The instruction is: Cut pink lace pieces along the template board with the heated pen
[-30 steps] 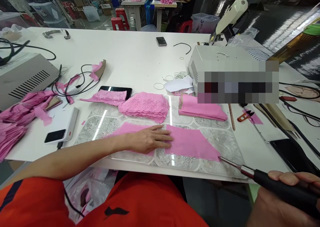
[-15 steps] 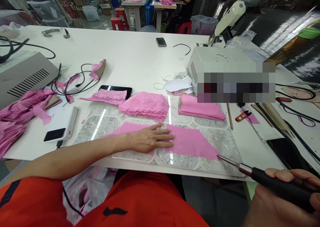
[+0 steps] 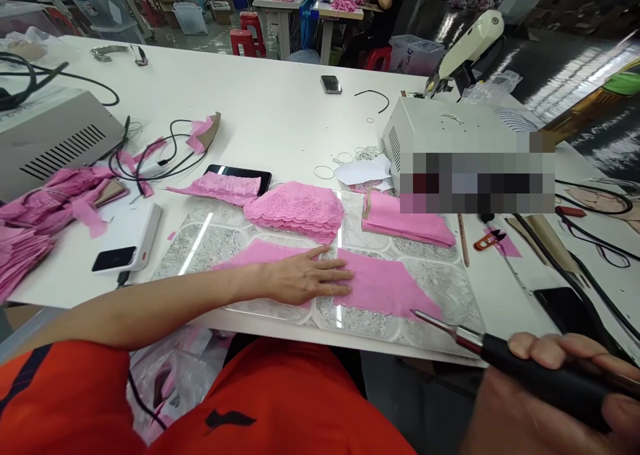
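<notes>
My left hand [image 3: 306, 278] lies flat with spread fingers across pink fabric, its fingertips on the right-hand cut piece [image 3: 383, 285]. More pink fabric [image 3: 255, 251] shows to the left of the hand, partly covered by it. Both lie on a marble-patterned clear mat [image 3: 440, 275]. In my right hand [image 3: 550, 395], at the lower right, fingers wrap round the black handle of a soldering iron [image 3: 525, 368]. Its slim metal tip is at the lower edge of the right-hand piece; whether it touches cannot be made out.
Behind lie a stack of pink lace pieces [image 3: 297, 208] and a folded pink cloth [image 3: 407, 220]. A grey metal box [image 3: 450, 131], orange snips [image 3: 489, 240] and black cables are on the right. A white power bank [image 3: 127, 238] and bundled pink fabric [image 3: 60, 205] sit left.
The iron's tip has moved left from the right-hand piece's lower right corner, along its lower edge. My left hand stays on the fabric. The view has shifted slightly.
</notes>
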